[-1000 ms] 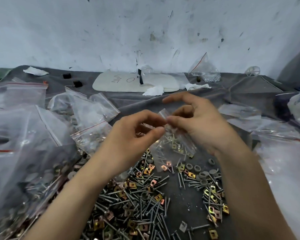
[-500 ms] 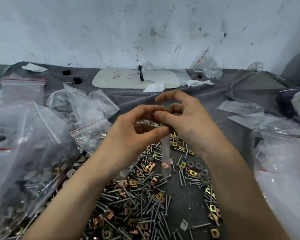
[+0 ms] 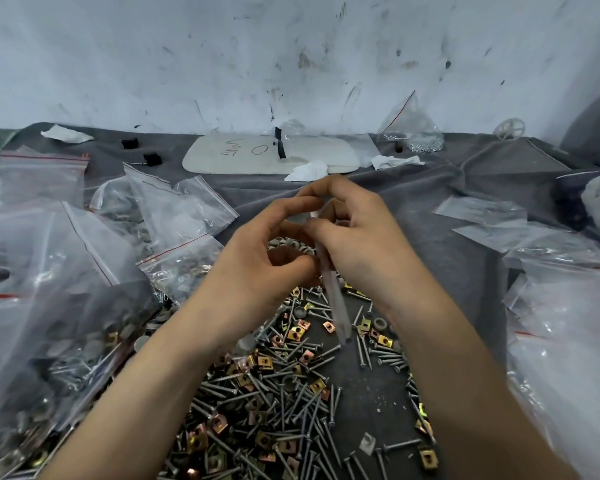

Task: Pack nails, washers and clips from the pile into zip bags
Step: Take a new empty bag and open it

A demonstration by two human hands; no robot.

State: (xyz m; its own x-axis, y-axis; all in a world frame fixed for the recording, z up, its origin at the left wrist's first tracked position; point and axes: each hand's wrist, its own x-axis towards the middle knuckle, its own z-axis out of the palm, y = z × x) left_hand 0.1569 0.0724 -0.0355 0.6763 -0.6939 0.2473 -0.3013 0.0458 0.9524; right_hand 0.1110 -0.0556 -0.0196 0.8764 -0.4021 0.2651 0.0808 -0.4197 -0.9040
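Both hands meet above a pile (image 3: 278,386) of grey nails, gold and copper clips and grey washers on dark cloth. My right hand (image 3: 357,237) pinches the top of a small clear zip bag (image 3: 333,299), which hangs edge-on toward the pile. My left hand (image 3: 264,258) is curled beside it, its fingertips at the bag's top edge. What the bag contains cannot be made out.
Filled and empty zip bags (image 3: 174,223) crowd the left side, and more clear bags (image 3: 561,306) lie on the right. At the back lie a white board (image 3: 243,161), crumpled tissue (image 3: 307,171), black blocks (image 3: 151,159) and a bag of small metal parts (image 3: 413,133) against the wall.
The small bag has turned from spread open and facing me to hanging edge-on. Both hands have drawn closer together at its top.
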